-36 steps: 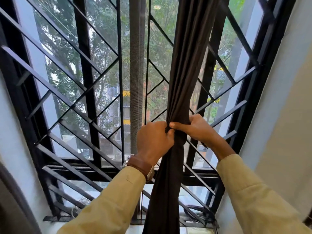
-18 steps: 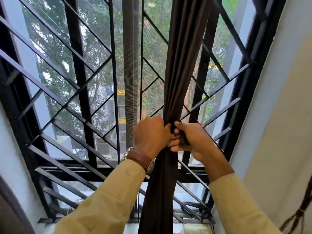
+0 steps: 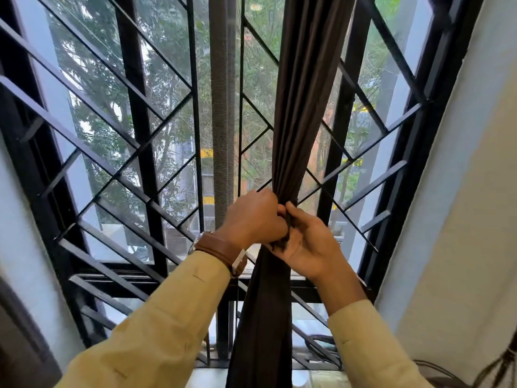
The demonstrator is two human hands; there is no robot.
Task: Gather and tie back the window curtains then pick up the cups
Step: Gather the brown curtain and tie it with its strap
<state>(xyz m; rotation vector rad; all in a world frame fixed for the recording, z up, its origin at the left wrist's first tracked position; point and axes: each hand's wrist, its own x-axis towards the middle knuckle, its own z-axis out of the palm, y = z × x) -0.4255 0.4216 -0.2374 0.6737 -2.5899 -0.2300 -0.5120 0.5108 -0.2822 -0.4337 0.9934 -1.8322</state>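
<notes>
A brown watch [image 3: 221, 249] sits on the left wrist. The dark curtain [image 3: 302, 107] hangs gathered in front of the black window bars [image 3: 135, 113], hiding some. The left hand [image 3: 251, 217] grips the bundle with curled fingers; the right hand [image 3: 310, 247] pinches its fabric, palm up.

The curtain [image 3: 296, 107] runs off the top and bottom edges, and the left hand [image 3: 251, 217] hides its own fingers.

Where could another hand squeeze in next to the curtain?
There is open room left of the curtain, between it and the grey mesh strip, above the left hand. Right of the right hand, toward the white wall, is free too. It is crowded where both hands grip the curtain.
</notes>
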